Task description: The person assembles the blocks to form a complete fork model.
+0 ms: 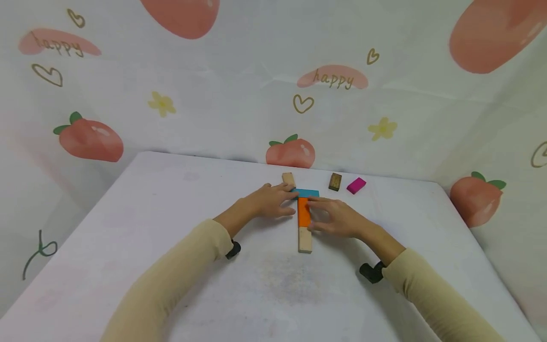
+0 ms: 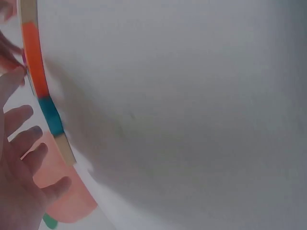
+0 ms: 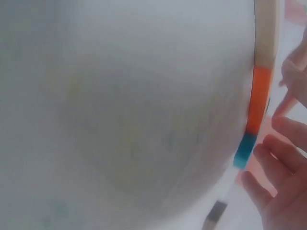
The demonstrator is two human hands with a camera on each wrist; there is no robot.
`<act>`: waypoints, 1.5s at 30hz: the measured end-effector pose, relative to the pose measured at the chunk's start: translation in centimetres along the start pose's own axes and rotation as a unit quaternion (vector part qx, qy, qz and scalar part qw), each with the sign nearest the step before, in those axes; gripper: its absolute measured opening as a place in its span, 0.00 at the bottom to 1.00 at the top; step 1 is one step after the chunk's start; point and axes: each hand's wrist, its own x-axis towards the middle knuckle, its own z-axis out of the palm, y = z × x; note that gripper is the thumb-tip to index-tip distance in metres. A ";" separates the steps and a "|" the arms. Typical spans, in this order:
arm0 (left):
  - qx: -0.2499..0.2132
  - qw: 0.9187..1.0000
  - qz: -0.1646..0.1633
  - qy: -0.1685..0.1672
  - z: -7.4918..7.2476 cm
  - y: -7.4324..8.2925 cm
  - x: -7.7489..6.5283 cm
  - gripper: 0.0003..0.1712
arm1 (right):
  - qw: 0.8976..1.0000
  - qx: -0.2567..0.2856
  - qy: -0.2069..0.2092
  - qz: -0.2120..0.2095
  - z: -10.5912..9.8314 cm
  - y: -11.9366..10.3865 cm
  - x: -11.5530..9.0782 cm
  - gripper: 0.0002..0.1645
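Reaching in over the white tbl (image 1: 192, 190), L hand (image 1: 272, 199) & R hand (image 1: 339, 218) flank blocks laid in a T: near wood block (image 1: 305, 240) closest, orange block (image 1: 304, 212) end to end w/ it, blue block (image 1: 309, 193) crosswise at the far end. L hand's fingers are spread & mostly straight, tips at blue's l. end, thumb by orange's l. side; gripping nothing. R hand likewise spread, index by the orange/blue joint, thumb by the orange/wood joint, r. side; not curled round anything, & can't tell how firmly it touches. Far wood block (image 1: 288, 179) lies just past blue's l. end; contact there is hard to see b/c L fingers are in the way. Dark brown block (image 1: 335, 182) & magenta block (image 1: 356, 185) sit near each other at the back, r. of the T. Beige sleeves (image 1: 171, 280), black wrist mounts (image 1: 372, 273); peach-print backdrop (image 1: 239, 95) behind.
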 end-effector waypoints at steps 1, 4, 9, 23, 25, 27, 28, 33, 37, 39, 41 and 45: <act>0.003 1.000 0.003 -0.001 0.0 0.3 0.0 0.37 | 1.000 -0.005 0.006 0.004 -0.1 0.3 0.0 0.40; 0.011 1.000 0.005 -0.008 0.1 1.1 0.0 0.39 | 0.999 -0.023 0.023 0.025 -0.6 1.3 -0.2 0.39; 0.007 1.000 0.004 -0.018 0.3 1.8 0.1 0.41 | 0.995 -0.057 0.046 0.062 -1.4 2.7 -0.1 0.39; 0.020 1.000 0.010 -0.006 0.9 2.7 0.5 0.37 | 0.987 -0.059 0.023 0.150 -2.6 5.3 0.6 0.41; 0.029 1.000 0.011 -0.005 0.8 2.7 0.5 0.36 | 0.987 -0.053 0.014 0.149 -2.7 5.3 0.9 0.39; 0.037 0.999 0.010 -0.005 0.8 2.6 0.4 0.36 | 0.987 -0.042 0.005 0.152 -2.8 5.1 1.1 0.37; 0.042 0.999 0.010 -0.005 0.8 2.6 0.4 0.36 | 0.987 -0.036 0.001 0.154 -2.9 5.0 1.3 0.36; 0.050 0.999 0.013 -0.007 0.8 2.6 0.4 0.36 | 0.985 -0.003 -0.008 0.172 -2.9 4.9 1.9 0.34; 0.045 0.999 0.012 -0.011 0.8 2.6 0.5 0.35 | 0.984 0.010 -0.013 0.178 -2.6 4.8 2.3 0.34; 0.043 0.999 0.012 -0.012 0.8 2.6 0.4 0.35 | 0.984 0.012 -0.014 0.178 -2.5 4.7 2.4 0.35; 0.040 0.999 0.012 -0.010 0.9 2.6 0.4 0.35 | 0.983 0.014 -0.014 0.180 -2.4 4.6 2.6 0.36; 0.042 0.999 0.012 -0.008 1.0 2.6 0.4 0.35 | 0.984 0.013 -0.017 0.175 -2.3 4.3 3.0 0.38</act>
